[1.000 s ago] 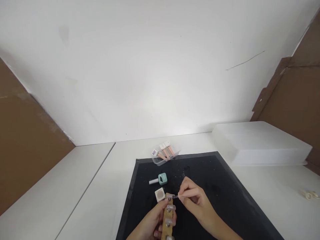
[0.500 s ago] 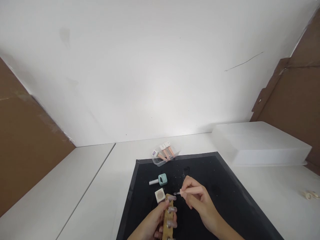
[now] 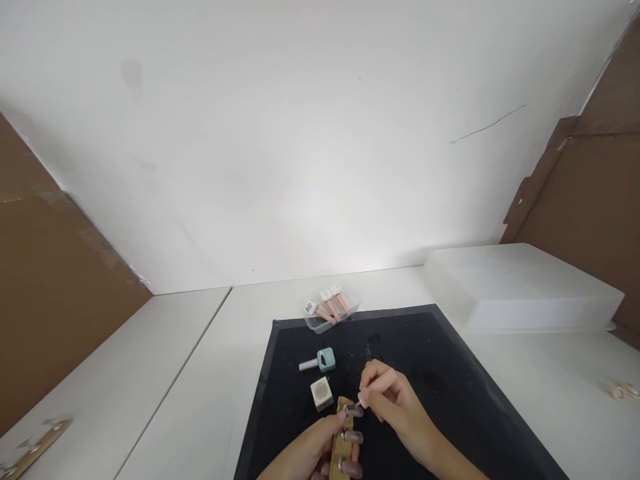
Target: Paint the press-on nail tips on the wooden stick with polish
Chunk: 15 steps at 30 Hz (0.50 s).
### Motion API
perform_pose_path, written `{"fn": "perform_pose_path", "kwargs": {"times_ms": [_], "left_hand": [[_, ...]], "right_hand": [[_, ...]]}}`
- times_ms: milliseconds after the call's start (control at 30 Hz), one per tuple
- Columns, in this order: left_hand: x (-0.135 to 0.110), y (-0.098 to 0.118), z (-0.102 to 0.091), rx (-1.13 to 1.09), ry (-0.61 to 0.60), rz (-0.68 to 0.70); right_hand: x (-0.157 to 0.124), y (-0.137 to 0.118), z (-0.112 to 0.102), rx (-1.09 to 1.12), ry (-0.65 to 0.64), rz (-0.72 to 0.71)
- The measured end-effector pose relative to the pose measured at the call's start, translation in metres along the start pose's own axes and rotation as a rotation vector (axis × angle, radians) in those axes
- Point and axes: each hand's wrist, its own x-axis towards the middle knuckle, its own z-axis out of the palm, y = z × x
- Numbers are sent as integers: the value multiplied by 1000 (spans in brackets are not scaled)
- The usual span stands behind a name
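My left hand [image 3: 313,445] grips a narrow wooden nail-tip stand [image 3: 340,445], thumb near its far end. Several glossy greyish-mauve nail tips [image 3: 353,437] stick out to the right from the stand. In my right hand [image 3: 395,410] is a nail polish brush [image 3: 384,381] with a pink cap for a handle, pinched between thumb and fingers. Its bristle end is at the farthest nail tip and seems to touch it. Beside the stand sits a white square polish bottle [image 3: 321,393]. Behind that lies a teal polish bottle [image 3: 326,360] with a silver cap.
A black mat [image 3: 425,353] lies under the work. At its far edge a clear tray [image 3: 315,325] holds several pink-capped bottles. A white plastic bin [image 3: 525,287] stands at right, with small beige rings [image 3: 620,390] nearer. Another wooden stand [image 3: 37,450], blurred, shows at lower left.
The brush has come down and left onto the farthest nail tip, its handle tilting more. The stand has shifted slightly right and nearer. A second wooden stand has appeared at lower left.
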Motion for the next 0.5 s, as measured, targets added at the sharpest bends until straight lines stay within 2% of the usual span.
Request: {"fn": "perform_pose_path", "kwargs": {"times_ms": [500], "left_hand": [[-3,-3,2,-122,45,16]], "right_hand": [[2,1,-2,30,60,104]]}}
